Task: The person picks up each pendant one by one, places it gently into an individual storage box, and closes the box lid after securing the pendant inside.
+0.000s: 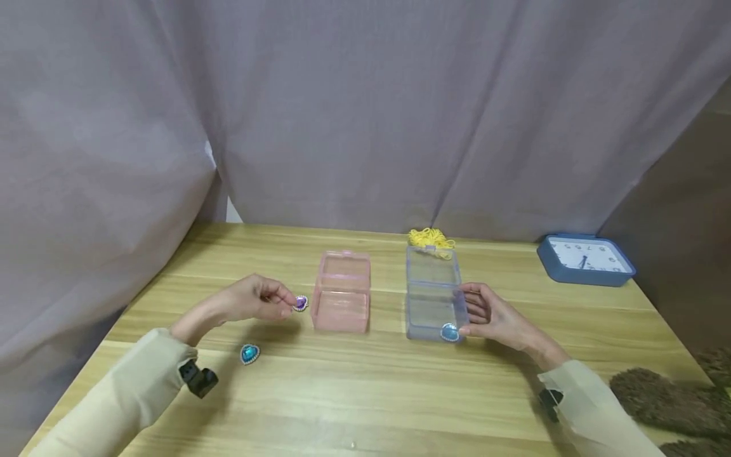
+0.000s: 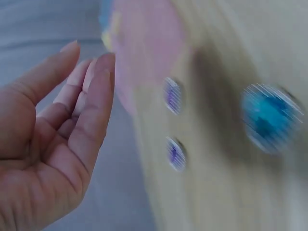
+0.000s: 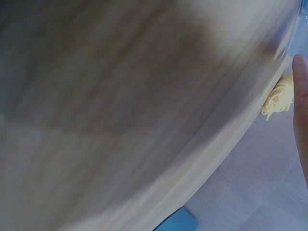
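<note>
My left hand [image 1: 259, 299] hovers over the left part of the table, its fingertips near a heart-shaped purple gem [image 1: 300, 303] with a pale rim. Two purple gems [image 2: 173, 96] show in the left wrist view, where nothing appears between thumb and fingers. A teal heart gem [image 1: 249, 353] lies nearer the front. At the right side of the open blue box [image 1: 419, 330] is my right hand [image 1: 491, 317], fingers beside its wall. Another teal gem [image 1: 450, 332] appears at that box's front right corner, by the thumb; whether they touch is unclear.
An open pink box [image 1: 342, 312] stands between the hands, left of the blue one. Yellow cord [image 1: 429, 237] lies behind the blue box. A blue clock [image 1: 588, 260] rests at the far right; brown fuzzy material [image 1: 657, 397] lies at the near right.
</note>
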`<state>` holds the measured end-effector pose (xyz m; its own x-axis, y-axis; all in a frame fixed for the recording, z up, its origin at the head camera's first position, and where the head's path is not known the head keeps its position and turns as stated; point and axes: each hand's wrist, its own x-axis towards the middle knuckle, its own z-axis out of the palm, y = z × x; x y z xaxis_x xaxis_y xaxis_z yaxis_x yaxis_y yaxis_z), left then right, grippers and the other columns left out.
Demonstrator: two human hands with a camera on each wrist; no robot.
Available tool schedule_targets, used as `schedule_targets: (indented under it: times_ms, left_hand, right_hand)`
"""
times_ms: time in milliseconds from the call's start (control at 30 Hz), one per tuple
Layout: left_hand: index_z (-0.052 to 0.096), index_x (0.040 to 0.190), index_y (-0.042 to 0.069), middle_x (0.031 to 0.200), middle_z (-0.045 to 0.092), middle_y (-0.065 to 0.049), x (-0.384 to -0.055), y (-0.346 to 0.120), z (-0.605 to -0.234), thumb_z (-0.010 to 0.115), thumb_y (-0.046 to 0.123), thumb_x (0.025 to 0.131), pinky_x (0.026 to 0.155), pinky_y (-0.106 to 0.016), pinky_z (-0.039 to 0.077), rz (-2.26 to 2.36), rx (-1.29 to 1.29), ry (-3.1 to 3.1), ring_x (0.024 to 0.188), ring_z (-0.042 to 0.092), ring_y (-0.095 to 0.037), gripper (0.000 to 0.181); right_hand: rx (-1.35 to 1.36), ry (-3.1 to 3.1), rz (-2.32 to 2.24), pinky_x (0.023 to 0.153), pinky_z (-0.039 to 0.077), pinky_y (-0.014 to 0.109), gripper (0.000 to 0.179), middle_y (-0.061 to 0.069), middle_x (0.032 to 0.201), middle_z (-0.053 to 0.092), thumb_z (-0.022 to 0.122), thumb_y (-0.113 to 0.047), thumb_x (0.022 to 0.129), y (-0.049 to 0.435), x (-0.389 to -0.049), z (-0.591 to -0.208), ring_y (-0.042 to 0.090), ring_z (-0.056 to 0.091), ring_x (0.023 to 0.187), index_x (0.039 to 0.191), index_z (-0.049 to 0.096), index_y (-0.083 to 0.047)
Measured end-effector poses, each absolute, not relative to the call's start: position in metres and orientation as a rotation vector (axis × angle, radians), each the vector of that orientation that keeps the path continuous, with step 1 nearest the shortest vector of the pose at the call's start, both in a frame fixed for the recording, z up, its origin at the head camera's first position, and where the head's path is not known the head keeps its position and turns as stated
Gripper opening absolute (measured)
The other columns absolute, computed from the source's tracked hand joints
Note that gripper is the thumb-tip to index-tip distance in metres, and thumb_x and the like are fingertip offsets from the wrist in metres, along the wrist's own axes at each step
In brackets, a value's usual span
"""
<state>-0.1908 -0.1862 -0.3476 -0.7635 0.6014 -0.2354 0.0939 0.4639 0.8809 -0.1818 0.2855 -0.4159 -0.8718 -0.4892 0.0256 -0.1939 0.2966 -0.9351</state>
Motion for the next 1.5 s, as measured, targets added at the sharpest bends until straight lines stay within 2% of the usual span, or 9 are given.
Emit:
schedule_targets:
  times_ms: [167,400,633,967,1300,1500]
  left_hand:
    - [0.057,0.108,-0.013,0.09,0.066,-0.006,-0.179,-0.219,-0.364,0.069,0.011,0.085,0.073,-0.02,0.051,1.23,0.532,2.184,0.081,0.06,-0.01,0.035]
    - [0.057,0.104,-0.014,0.094,0.066,-0.016,-0.162,-0.239,-0.383,0.071,0.005,0.081,0.07,-0.017,0.053,1.265,0.538,2.195,0.081,0.06,-0.008,0.033]
    - [0.057,0.098,-0.011,0.084,0.057,-0.005,-0.146,-0.243,-0.395,0.075,0.006,0.076,0.062,-0.015,0.047,1.289,0.503,2.288,0.074,0.052,-0.005,0.033]
    - [0.057,0.095,-0.002,0.085,0.056,-0.005,-0.138,-0.241,-0.405,0.08,0.015,0.072,0.063,-0.017,0.047,1.201,0.452,2.455,0.075,0.05,-0.009,0.037]
    - [0.059,0.088,0.003,0.079,0.056,-0.001,-0.137,-0.237,-0.409,0.08,0.01,0.07,0.06,-0.017,0.045,1.103,0.497,2.582,0.069,0.048,-0.005,0.029]
    - [0.059,0.087,0.006,0.079,0.059,0.001,-0.134,-0.233,-0.41,0.079,0.006,0.07,0.061,-0.017,0.047,1.102,0.561,2.636,0.07,0.05,-0.002,0.026]
  right_hand:
    - [-0.617,2.32,-1.598,0.095,0.041,0.012,0.079,0.037,0.141,0.029,0.073,0.0,0.077,0.286,-0.183,-0.414,0.051,0.028,0.129,0.137,0.022,0.01]
    - [-0.598,2.302,-1.599,0.095,0.042,0.012,0.08,0.037,0.141,0.03,0.074,-0.001,0.077,0.284,-0.184,-0.415,0.05,0.029,0.13,0.137,0.022,0.011]
    - [-0.607,2.296,-1.602,0.096,0.042,0.015,0.079,0.037,0.141,0.03,0.074,-0.001,0.077,0.283,-0.184,-0.417,0.05,0.029,0.13,0.136,0.023,0.01]
    - [-0.623,2.296,-1.609,0.095,0.043,0.014,0.078,0.038,0.141,0.029,0.072,0.0,0.078,0.285,-0.181,-0.418,0.05,0.029,0.128,0.137,0.022,0.01]
    - [-0.608,2.307,-1.604,0.095,0.043,0.014,0.08,0.037,0.141,0.03,0.073,-0.001,0.077,0.285,-0.181,-0.419,0.049,0.03,0.128,0.137,0.022,0.009]
    - [-0.605,2.303,-1.605,0.095,0.043,0.014,0.08,0.037,0.141,0.029,0.073,0.0,0.077,0.285,-0.182,-0.418,0.05,0.029,0.128,0.137,0.021,0.01]
